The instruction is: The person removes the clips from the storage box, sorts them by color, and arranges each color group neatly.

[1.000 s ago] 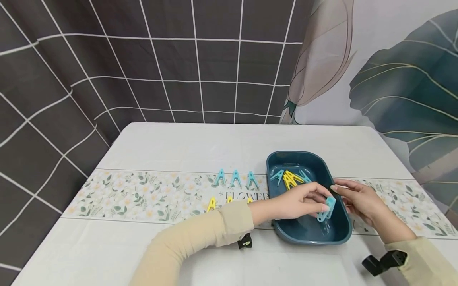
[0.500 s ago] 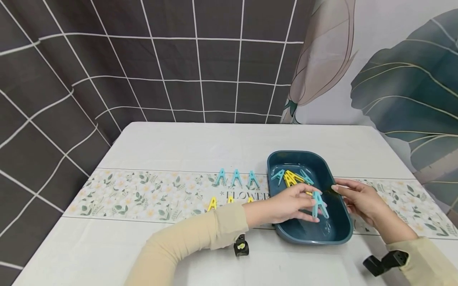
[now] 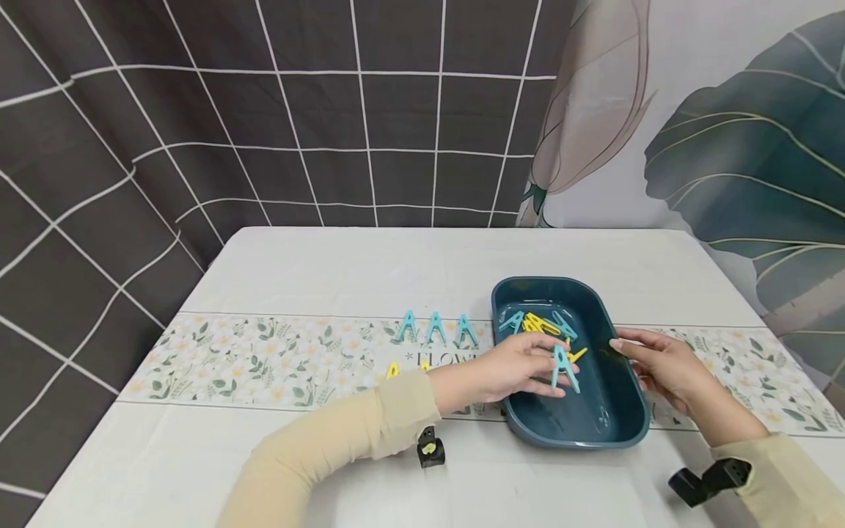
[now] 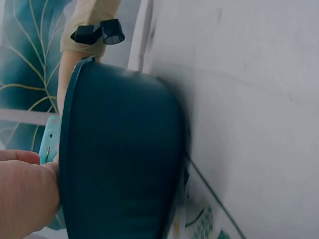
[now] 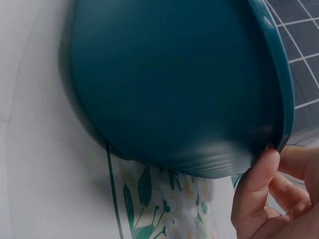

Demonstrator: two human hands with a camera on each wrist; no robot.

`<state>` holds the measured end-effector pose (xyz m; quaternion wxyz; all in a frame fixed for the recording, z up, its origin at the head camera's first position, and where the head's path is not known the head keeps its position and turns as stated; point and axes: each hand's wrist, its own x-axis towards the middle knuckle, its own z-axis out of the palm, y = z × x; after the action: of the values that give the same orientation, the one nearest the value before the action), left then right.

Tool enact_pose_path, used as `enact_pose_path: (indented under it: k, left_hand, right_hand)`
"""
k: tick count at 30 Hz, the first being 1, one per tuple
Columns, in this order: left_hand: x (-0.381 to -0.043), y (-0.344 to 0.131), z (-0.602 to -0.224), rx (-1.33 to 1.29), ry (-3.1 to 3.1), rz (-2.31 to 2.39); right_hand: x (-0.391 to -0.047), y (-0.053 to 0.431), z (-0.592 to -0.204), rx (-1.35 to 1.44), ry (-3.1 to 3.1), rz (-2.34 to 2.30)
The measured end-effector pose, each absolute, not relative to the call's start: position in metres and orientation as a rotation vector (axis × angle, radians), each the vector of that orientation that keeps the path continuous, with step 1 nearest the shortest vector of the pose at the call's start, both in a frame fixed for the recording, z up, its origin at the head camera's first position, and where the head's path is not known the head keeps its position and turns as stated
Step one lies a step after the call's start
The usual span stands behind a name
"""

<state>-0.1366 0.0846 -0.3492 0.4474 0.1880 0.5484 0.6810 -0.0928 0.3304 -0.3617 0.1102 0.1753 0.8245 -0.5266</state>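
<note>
My left hand (image 3: pixel 508 370) pinches a light blue clothespin (image 3: pixel 563 368) above the dark blue basin (image 3: pixel 614 411). That clothespin (image 4: pixel 49 137) shows beyond the basin wall in the left wrist view. With thumb and fingers, my right hand (image 3: pixel 667 374) grips the basin's right rim, and the right wrist view shows the hand (image 5: pixel 271 196) at that rim. Inside the basin lie light blue clothespins (image 3: pixel 511 321) and yellow clothespins (image 3: pixel 541 324). Left of it, three light blue clothespins (image 3: pixel 435 328) are lined up. Below them, yellow clothespins (image 3: pixel 392 369) are partly hidden by my left arm.
A white table (image 3: pixel 317 271) carries a flower-patterned strip (image 3: pixel 251 359) across its middle. Behind it hangs a dark grid-lined curtain (image 3: pixel 403 110), with a leaf-patterned cloth (image 3: pixel 759 161) on the right. Black wrist cameras (image 3: pixel 431 447) sit below both forearms.
My left hand has moved left across the basin with the light blue clothespin, which has turned upright in its fingers. Another yellow clothespin in the basin is uncovered. My right hand stays at the rim.
</note>
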Motion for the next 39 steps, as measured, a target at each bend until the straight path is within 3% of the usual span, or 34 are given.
enact_pose_path:
  k: [23,39]
  left_hand:
    - [-0.167,0.011,-0.346,0.452,1.595,1.693]
    - [-0.184,-0.058,-0.354,0.292,1.824,1.699]
  right_hand:
    - [-0.096,0.334,-0.362,0.528,2.425,-1.510]
    - [-0.100,0.336,-0.355,0.458,2.463,-1.413]
